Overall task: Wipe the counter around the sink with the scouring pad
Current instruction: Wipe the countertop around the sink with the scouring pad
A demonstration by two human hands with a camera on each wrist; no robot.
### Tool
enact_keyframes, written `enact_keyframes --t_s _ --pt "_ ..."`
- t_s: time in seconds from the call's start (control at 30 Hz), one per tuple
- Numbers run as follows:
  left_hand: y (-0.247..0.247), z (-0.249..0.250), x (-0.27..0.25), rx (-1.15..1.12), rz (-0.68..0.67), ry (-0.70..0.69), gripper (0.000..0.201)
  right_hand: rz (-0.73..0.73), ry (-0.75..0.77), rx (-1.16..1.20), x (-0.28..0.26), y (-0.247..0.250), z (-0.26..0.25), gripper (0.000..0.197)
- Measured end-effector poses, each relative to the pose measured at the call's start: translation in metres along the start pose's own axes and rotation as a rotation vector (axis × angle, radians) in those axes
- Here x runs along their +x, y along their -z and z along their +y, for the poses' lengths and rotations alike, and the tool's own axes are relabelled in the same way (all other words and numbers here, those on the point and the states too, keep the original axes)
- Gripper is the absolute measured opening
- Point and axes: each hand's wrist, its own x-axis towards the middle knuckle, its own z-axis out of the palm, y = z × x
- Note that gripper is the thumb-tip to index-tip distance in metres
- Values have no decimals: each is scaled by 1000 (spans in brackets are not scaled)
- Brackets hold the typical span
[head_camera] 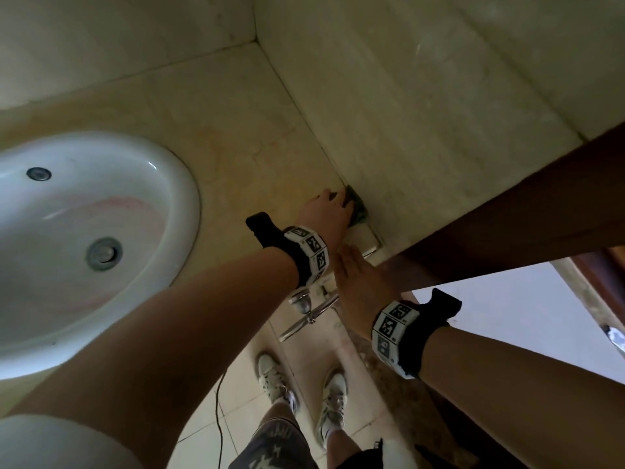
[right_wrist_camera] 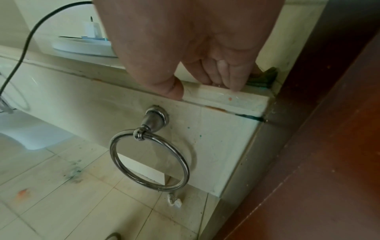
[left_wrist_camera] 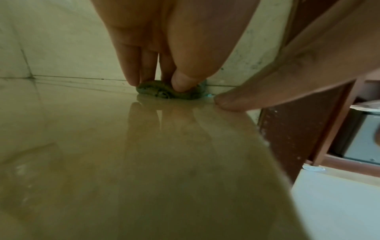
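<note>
The green scouring pad [head_camera: 357,206] lies on the beige counter [head_camera: 243,130], tucked into the joint with the right-hand wall. My left hand [head_camera: 341,201] holds it there. In the left wrist view the thumb and fingers [left_wrist_camera: 180,81] pinch down on the crumpled pad [left_wrist_camera: 164,93]. My right hand [head_camera: 345,255] rests on the counter's front edge just in front of the pad. Its fingers [right_wrist_camera: 234,84] lie on top of the edge and the thumb touches the front lip. The pad [right_wrist_camera: 265,78] shows past them in the corner.
The white oval sink [head_camera: 182,184] is set into the counter to the left. A tiled wall [head_camera: 406,113] and a brown wooden door frame [head_camera: 524,214] close off the right. A chrome towel ring [right_wrist_camera: 150,160] hangs below the counter front. A black cable [head_camera: 220,418] trails over the floor.
</note>
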Motion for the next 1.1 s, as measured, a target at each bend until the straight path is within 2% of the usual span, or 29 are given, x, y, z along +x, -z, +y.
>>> enact_keyframes --t_s 0.1,0.17,0.33,0.4,0.47,0.6,0.73,0.83,1.0,1.1 --pt "-1 10 -10 -3 -16 -19 57 -40 22 1 -1 -6 1 82" --pt "-4 16 -18 12 -17 -74 56 -8 60 -16 -4 -2 2 76" --pt "-19 25 -46 67 -30 -262 56 113 287 -45 -31 6 4 34" --pt "-22 19 -59 64 -46 -285 60 92 315 0 -33 3 4 20" --pt "-27 5 -73 57 -86 -288 65 136 285 51 -29 8 5 17" --pt "-40 -32 -109 -9 -84 -171 59 271 229 200 -16 35 2 32" --pt "-42 -56 -143 -41 -126 -25 57 142 229 197 -2 48 -18 49" --pt "-42 -67 -160 -84 -100 112 58 54 256 166 7 52 -38 64" --pt "-48 -60 -176 -143 -113 196 67 6 214 144 15 58 -59 50" --pt "-48 -53 -181 -235 -51 301 71 -29 160 135 14 73 -63 37"
